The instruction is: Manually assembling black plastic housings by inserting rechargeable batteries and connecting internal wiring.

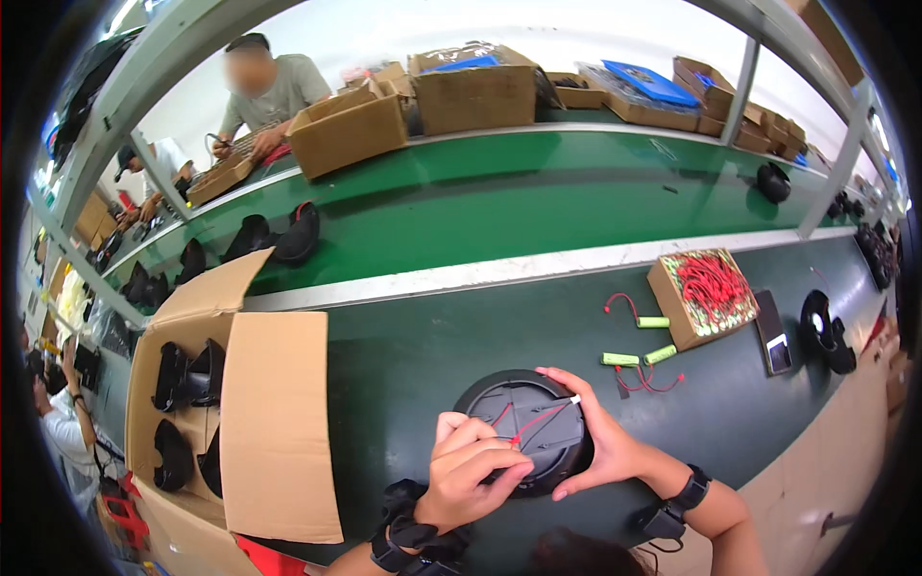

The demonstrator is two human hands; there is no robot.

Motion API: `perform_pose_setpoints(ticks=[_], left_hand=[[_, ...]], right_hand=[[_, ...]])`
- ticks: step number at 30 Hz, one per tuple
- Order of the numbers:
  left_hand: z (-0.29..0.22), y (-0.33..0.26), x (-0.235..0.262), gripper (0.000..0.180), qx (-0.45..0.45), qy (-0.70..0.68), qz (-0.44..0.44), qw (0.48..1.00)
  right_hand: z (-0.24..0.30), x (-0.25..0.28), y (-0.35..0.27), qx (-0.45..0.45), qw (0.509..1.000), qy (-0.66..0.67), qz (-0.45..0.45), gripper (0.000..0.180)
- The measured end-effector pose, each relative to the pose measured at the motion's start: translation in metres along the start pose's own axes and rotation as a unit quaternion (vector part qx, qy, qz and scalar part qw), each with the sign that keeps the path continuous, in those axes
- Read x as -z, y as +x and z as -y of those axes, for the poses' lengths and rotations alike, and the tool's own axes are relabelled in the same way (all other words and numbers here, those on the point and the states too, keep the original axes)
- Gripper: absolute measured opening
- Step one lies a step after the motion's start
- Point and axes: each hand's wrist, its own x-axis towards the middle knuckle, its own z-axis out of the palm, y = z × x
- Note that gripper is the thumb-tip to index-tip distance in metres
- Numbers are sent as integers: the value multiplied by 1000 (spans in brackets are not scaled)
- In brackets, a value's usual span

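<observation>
A round black plastic housing (530, 413) lies on the dark green bench in front of me, with thin red wires (534, 420) running across its face. My right hand (597, 437) cups its right rim, fingers spread along the edge. My left hand (471, 466) rests on the housing's lower left, its fingertips pinching the red wires near the middle. Both wrists wear black straps.
Green battery packs (638, 357) with red leads lie to the right, beside a small box of the same packs (706, 293). An open carton of black parts (206, 403) stands at my left. A conveyor (538, 197) carries black housings; cartons and other people are beyond it.
</observation>
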Motion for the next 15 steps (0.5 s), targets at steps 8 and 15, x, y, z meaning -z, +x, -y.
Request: perform_pose_setpoints(ticks=[8,15], left_hand=[[-1,0,-2,18,-1,-22,24,999],[-4,-1,0,16,8,-18,31,999]], right_hand=[[-5,-2,-3,28,997,75,-22,120],[4,1,-1,-30,996,77,15,123]])
